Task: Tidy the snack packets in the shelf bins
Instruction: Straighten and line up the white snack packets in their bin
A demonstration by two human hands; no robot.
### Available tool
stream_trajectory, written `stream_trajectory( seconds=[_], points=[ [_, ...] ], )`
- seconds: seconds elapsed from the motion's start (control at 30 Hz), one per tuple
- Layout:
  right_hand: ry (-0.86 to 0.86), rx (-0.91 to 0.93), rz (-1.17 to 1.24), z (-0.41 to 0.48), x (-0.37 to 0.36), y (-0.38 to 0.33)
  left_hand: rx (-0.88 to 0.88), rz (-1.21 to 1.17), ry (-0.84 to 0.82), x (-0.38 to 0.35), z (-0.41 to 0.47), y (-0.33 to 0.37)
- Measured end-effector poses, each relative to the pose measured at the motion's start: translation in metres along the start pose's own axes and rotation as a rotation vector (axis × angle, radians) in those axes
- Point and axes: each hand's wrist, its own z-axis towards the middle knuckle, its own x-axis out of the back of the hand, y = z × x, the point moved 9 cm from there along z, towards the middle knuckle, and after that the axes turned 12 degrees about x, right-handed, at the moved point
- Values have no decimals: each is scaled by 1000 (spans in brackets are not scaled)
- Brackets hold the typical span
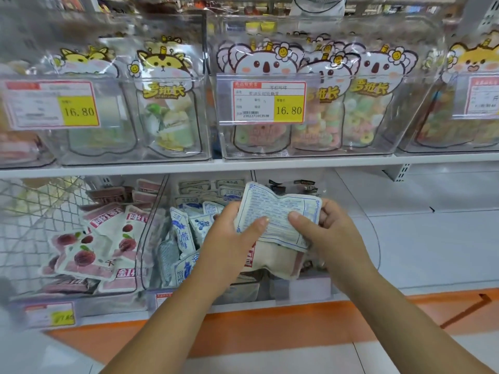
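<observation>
Blue-printed white snack packet [278, 211] held between both hands above the clear lower bin [151, 238], left hand [229, 238] gripping its left edge, right hand [326, 230] pinching its right edge, thumbs on top

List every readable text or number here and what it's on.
"16.80": middle bin's price tag.
"2302271603538": under that tag's barcode.
"16.80": left bin's price tag.
"罗班长": tiger pouch.
Too small or blurred: print on the held packet, lower packets, lower price tag.

hands [229, 240]: 2 | 16.80 price tags [270, 101]: 2 | front koala pouches [266, 66]: 3
</observation>
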Motion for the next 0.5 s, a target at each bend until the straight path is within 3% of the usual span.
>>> stream_trajectory(
  seconds=[0.2,0.37,0.5],
  points=[
    [-66,115,-300,17,-44,-8,47,85,206,65,-2,-7],
    [-230,126,-398,40,-91,-3,69,181,504,146,-11,-16],
    [-37,259,-707,75,-32,-13,64,170,578,167,-10,-19]
  ],
)
